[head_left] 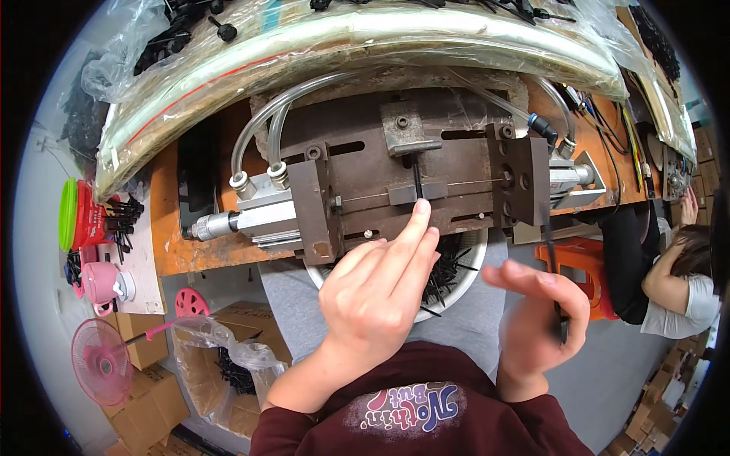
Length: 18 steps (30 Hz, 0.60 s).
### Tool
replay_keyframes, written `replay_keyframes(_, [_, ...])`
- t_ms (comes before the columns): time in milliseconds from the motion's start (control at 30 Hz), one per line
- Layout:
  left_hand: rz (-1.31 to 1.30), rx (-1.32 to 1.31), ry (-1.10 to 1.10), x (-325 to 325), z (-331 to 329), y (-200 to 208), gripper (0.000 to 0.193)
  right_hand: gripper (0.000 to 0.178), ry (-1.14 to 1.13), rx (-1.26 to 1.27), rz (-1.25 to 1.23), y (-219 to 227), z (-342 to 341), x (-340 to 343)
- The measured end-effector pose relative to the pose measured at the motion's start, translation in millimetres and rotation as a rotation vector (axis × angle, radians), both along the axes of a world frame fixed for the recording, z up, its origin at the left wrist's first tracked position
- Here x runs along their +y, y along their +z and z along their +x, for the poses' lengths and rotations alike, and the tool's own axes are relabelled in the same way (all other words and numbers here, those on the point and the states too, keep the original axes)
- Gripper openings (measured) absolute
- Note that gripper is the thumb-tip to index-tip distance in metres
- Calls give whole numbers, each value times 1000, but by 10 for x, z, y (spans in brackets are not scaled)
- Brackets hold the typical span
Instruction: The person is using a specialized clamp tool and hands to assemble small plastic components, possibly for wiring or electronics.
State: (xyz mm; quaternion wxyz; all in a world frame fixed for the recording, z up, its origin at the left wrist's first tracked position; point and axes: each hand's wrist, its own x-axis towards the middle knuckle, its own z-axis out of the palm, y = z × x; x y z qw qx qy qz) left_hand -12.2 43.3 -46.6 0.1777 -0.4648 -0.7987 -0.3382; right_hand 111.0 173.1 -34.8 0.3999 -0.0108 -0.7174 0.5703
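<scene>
My left hand [372, 296] reaches to the middle of a brown metal clamping fixture [357, 220]. Its index finger is stretched out, the tip at the lower end of a thin black rod [417, 176] that lies across a small grey block [404, 194] below an upper metal bracket [403, 125]. Nothing shows inside this hand, though its palm is hidden. To the right, my right hand [544, 319] is curled and partly blurred, with a long thin black rod-shaped piece [550, 251] held upright in its fingers. A white basket [462, 296] of black rod pieces rests on my lap.
Air cylinders [266, 216] with clear hoses [255, 125] flank the fixture on the orange wooden bench [171, 220]. Plastic-wrapped padding [365, 34] crosses the back. A bagged carton [228, 372] and a pink fan [101, 361] stand left. Another person [677, 285] sits right, near an orange stool [582, 266].
</scene>
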Motion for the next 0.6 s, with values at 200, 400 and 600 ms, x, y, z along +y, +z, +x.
replay_keyframes(200, [-42, -45, 6, -10, -10, 82, 28, 76, 60, -35, 49, 88, 46, -33])
replay_keyframes(400, [-37, -67, -1, -20, -12, 82, 28, 42, -75, -14, 67, 59, 0, -14])
replay_keyframes(600, [-9, -89, -13, -38, -19, 50, 27, 40, -98, -277, 527, 191, -89, 46])
